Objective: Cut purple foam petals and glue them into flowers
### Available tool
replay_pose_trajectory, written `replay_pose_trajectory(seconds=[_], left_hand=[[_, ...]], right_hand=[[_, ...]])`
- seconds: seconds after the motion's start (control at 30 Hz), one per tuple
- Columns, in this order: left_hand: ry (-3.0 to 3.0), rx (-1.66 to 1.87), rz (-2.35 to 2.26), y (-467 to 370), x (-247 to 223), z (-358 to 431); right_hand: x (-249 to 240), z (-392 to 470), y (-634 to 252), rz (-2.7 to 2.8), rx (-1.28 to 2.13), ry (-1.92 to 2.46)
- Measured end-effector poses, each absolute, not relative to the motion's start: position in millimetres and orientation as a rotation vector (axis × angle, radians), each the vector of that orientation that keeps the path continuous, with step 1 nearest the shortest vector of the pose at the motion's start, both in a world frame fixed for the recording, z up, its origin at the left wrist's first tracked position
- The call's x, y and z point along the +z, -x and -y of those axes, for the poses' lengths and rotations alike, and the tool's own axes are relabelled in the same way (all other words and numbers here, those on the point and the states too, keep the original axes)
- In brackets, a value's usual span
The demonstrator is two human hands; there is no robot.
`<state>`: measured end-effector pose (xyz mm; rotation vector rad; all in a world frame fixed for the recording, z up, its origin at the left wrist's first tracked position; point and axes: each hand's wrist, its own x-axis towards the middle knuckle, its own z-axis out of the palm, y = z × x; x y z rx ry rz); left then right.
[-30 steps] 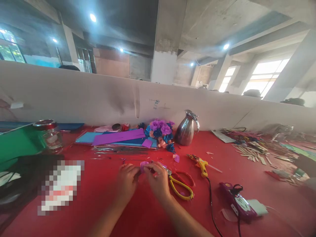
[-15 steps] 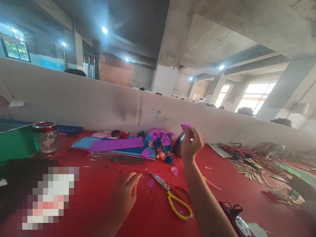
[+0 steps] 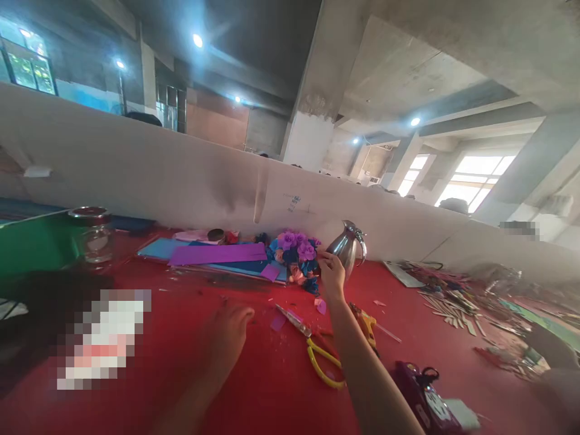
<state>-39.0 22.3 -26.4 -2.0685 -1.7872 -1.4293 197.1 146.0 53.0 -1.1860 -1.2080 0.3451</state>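
One red tabletop point(image 3: 281, 405) carries everything, with a steel vacuum jug point(image 3: 348, 244) upright on it. The paper-flower bunch point(image 3: 299, 251) sits just left of the jug: a dense, rounded heap, purple roses on top, dark blue, lighter blue and peach blooms below. The right hand point(image 3: 332, 275) is just in front of the jug, fingertips gathered near the flowers; I cannot tell whether its grip pinches one. A careless swing of that wrist could topple the jug, and a snagged finger might tug a bloom loose. Well left and forward of the jug, the left hand point(image 3: 231, 338) curls loosely, its grip apparently free.
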Motion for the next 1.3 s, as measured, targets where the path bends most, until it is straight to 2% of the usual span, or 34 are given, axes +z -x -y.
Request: replay_pose_trajectory(seconds=[0.17,0.33,0.43,0.57,0.67,0.87,1.07,1.23,1.3], left_hand=[[1.861,-1.853,2.122,42.8,-21.6,-21.8],[1.321,-2.088,2.275,65.0,-23.1,-31.9],[1.265,-1.934,2.343,77.0,-27.2,-36.2],[1.677,-1.296,2.393,75.9,-31.2,-34.4],[1.996,-1.055,2.341,66.6,-29.8,-32.5],[2.464,-1.182,2.101,50.4,-20.5,-30.7],[2.190,-1.041,2.271,42.2,-21.1,-24.7],[2.370,-1.492,2.202,34.8,-16.6,-19.6],[2.416,-1.460,2.149,29.5,-14.0,-18.1]], right_hand=[[-1.2,-81.3,-167.3,1.293,0.467,1.211],[-12.4,-51.8,-158.1,1.695,0.420,1.339],[-6.8,-55.0,-171.2,1.851,0.345,1.501],[2.3,-55.8,-189.0,2.020,0.395,1.761],[9.9,-50.5,-195.2,2.087,0.401,1.873],[21.0,-45.2,-207.0,2.208,0.471,1.972],[29.3,-40.7,-204.1,2.296,0.420,2.035],[41.2,-37.5,-196.9,2.183,0.272,2.212],[44.7,-36.9,-200.1,2.120,0.249,2.240]])
